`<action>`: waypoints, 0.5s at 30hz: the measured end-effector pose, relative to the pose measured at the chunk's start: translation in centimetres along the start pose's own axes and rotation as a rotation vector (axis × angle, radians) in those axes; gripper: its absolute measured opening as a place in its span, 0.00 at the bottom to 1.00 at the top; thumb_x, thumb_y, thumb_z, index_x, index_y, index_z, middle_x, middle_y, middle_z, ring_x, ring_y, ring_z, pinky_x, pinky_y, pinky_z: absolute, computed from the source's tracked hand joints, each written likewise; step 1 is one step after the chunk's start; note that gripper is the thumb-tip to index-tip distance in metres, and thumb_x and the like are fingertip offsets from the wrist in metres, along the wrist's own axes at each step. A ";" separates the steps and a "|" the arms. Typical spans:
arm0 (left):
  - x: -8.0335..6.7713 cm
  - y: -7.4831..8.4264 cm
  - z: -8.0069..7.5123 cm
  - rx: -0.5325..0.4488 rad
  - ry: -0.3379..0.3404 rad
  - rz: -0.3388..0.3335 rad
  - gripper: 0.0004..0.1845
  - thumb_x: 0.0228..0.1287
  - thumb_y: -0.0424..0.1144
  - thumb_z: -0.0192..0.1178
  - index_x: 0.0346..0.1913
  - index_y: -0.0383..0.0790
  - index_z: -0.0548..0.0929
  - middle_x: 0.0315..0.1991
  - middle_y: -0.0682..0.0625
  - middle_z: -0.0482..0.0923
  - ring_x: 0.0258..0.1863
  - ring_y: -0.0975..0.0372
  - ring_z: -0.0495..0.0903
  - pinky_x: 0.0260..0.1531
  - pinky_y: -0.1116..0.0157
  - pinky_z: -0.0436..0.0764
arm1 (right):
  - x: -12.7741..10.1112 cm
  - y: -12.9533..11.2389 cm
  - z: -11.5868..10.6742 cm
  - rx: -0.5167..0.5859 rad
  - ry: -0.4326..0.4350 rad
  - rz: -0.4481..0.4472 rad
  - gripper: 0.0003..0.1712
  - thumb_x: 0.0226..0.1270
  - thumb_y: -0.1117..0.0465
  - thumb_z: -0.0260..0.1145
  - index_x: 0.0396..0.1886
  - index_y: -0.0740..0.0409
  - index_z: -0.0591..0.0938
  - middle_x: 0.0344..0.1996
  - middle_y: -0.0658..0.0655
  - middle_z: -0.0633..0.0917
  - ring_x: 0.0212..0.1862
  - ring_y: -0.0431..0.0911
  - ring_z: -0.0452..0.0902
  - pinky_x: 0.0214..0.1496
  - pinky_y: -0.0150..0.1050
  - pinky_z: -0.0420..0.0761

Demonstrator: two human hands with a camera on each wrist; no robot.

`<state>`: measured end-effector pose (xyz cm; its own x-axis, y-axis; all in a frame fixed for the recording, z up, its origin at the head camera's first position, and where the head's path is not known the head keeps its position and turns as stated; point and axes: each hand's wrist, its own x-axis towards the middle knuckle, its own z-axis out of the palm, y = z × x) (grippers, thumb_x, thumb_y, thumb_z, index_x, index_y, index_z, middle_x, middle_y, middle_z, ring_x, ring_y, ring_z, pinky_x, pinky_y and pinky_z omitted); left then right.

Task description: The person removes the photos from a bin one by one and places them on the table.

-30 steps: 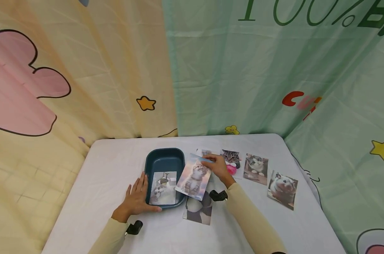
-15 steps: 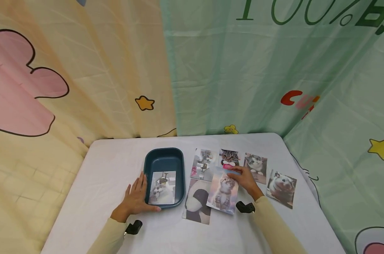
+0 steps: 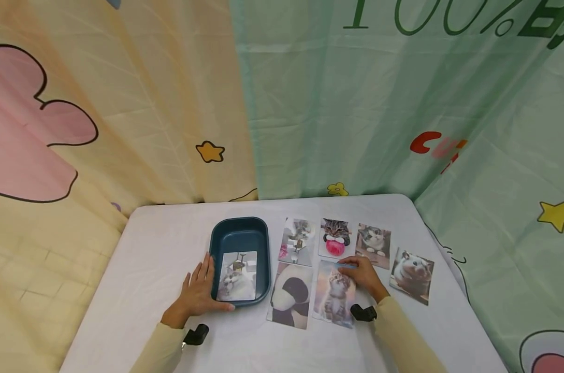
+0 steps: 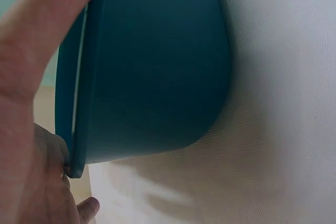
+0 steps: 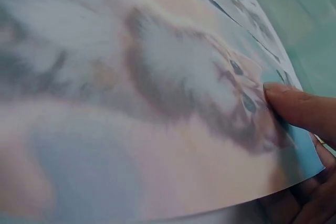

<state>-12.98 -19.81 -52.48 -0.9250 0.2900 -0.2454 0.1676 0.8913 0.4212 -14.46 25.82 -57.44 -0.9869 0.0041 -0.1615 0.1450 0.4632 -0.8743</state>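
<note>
My left hand (image 3: 195, 298) rests on the left rim of a dark blue plastic tray (image 3: 240, 241), fingers straight along its side and thumb at the near corner. Up close in the left wrist view is the tray's outer wall (image 4: 157, 66). Inside the tray lies a photo card (image 3: 237, 285) of a grey cat. With my right hand (image 3: 363, 274) I pinch the upper edge of a kitten photo card (image 3: 333, 300) with a pastel background. In the right wrist view, the thumb (image 5: 296, 108) presses on its printed face, while other fingers are partly hidden beneath.
Left of the kitten card is a black-and-white photo card (image 3: 290, 298). Behind lie a grey cat card (image 3: 298, 241), a tabby card with a pink ball (image 3: 336, 238) and a cat card (image 3: 374, 246). A hamster-like animal card (image 3: 412, 277) lies far right on the white table (image 3: 244, 342).
My right hand has carried the kitten card rightward from beside the tray and lowered it beside the black-and-white card, uncovering cards behind. My left hand has stayed on the tray.
</note>
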 end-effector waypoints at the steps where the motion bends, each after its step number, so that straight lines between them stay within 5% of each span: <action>1: 0.0 0.0 0.0 0.002 -0.001 -0.001 0.79 0.28 0.69 0.75 0.74 0.25 0.40 0.76 0.33 0.32 0.72 0.37 0.41 0.65 0.33 0.41 | 0.0 0.1 0.1 -0.019 0.013 -0.007 0.12 0.60 0.62 0.71 0.41 0.64 0.87 0.41 0.60 0.87 0.45 0.50 0.80 0.46 0.42 0.79; 10: 0.0 -0.1 0.0 0.002 -0.007 -0.004 0.79 0.29 0.69 0.74 0.74 0.25 0.39 0.76 0.34 0.31 0.73 0.37 0.40 0.65 0.34 0.41 | -0.4 -0.6 0.9 -0.140 0.150 -0.081 0.09 0.57 0.67 0.72 0.37 0.66 0.87 0.34 0.61 0.87 0.41 0.54 0.82 0.45 0.46 0.80; 15: 0.0 0.0 0.1 -0.006 -0.011 -0.007 0.79 0.29 0.68 0.75 0.74 0.25 0.39 0.76 0.34 0.31 0.73 0.37 0.40 0.65 0.34 0.40 | -0.3 -1.9 0.9 -0.156 0.219 -0.121 0.13 0.59 0.67 0.70 0.43 0.69 0.84 0.38 0.63 0.86 0.42 0.56 0.81 0.48 0.51 0.79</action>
<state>-12.95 -19.82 -52.53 -0.9225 0.2872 -0.2578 0.1589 0.8914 0.4245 -14.39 24.15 -56.15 -0.9906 0.1241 0.0575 0.0292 0.6026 -0.7975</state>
